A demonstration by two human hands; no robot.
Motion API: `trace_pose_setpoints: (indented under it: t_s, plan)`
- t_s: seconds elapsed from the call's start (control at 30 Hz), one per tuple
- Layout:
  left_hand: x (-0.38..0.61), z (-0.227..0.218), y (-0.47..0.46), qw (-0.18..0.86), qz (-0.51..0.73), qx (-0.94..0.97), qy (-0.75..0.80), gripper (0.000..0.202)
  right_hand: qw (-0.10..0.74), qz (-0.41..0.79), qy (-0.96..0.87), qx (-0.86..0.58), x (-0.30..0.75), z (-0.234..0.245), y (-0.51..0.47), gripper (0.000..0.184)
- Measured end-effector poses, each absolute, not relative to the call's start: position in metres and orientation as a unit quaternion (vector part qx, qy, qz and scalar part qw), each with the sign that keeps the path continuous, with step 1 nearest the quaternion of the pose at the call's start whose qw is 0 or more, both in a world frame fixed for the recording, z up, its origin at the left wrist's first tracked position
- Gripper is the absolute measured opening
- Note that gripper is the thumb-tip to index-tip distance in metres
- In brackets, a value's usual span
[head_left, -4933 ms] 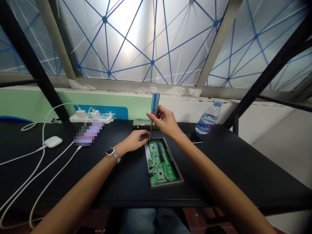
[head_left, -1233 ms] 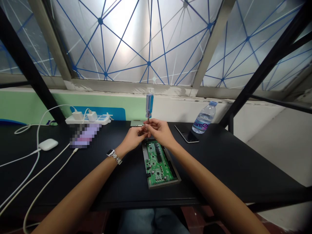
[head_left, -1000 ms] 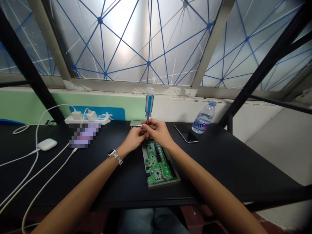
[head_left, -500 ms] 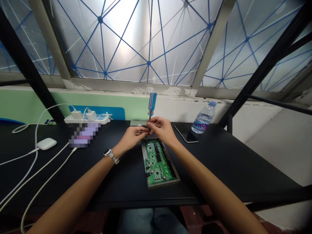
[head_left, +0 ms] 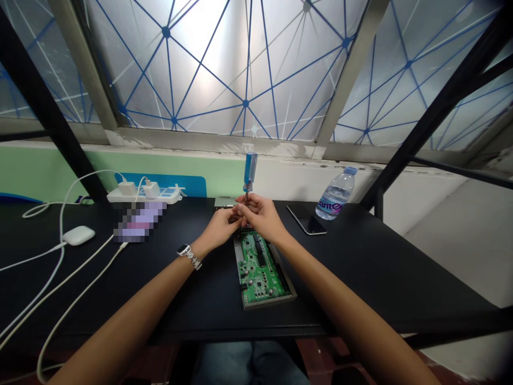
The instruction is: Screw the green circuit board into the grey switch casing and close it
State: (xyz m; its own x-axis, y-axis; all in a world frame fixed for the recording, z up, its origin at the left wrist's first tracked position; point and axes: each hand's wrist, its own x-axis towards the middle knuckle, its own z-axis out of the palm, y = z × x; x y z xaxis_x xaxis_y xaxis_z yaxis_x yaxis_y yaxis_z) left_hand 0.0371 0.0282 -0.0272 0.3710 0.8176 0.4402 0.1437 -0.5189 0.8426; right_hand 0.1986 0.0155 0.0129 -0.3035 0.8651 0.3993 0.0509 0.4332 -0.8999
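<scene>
A green circuit board [head_left: 259, 267] lies in a shallow grey metal case [head_left: 289, 282] on the black desk [head_left: 401, 278]. At the board's far end, my right hand [head_left: 262, 218] is closed around the metal shaft of an upright screwdriver with a clear blue handle [head_left: 250, 170]. My left hand [head_left: 218, 227], a watch on its wrist, pinches the same shaft near its tip, touching the right hand's fingers. The screwdriver's tip is hidden behind the fingers.
A water bottle [head_left: 335, 194] and a dark phone [head_left: 306, 219] sit at the back right. A white power strip [head_left: 141, 194] with chargers, white cables [head_left: 68, 299], a white earbud case [head_left: 78, 235] and a blurred object [head_left: 138, 222] lie on the left.
Both hands have slid together onto the shaft near the board's far end. Over the last half second, the handle went from tilted right to nearly upright.
</scene>
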Motion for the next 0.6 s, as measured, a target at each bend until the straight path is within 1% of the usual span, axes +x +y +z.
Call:
trace_pose_setpoints:
  t_s: [0.17, 0.3, 0.4, 0.6]
  plan:
    - [0.042, -0.028, 0.027, 0.375, 0.461, 0.735, 0.326, 0.026, 0.479, 0.379, -0.708, -0.355, 0.197, 0.01, 0.017, 0.024]
    - [0.042, -0.028, 0.026, 0.412, 0.464, 0.713, 0.328, 0.028, 0.492, 0.376, -0.685, -0.385, 0.202, 0.009, 0.021, 0.026]
    - [0.039, -0.025, 0.023, 0.426, 0.459, 0.702, 0.339, 0.03, 0.509, 0.381, -0.673, -0.378, 0.208, 0.012, 0.024, 0.029]
    - [0.031, -0.021, 0.022, 0.416, 0.447, 0.702, 0.366, 0.028, 0.524, 0.391, -0.669, -0.353, 0.211, 0.013, 0.026, 0.026]
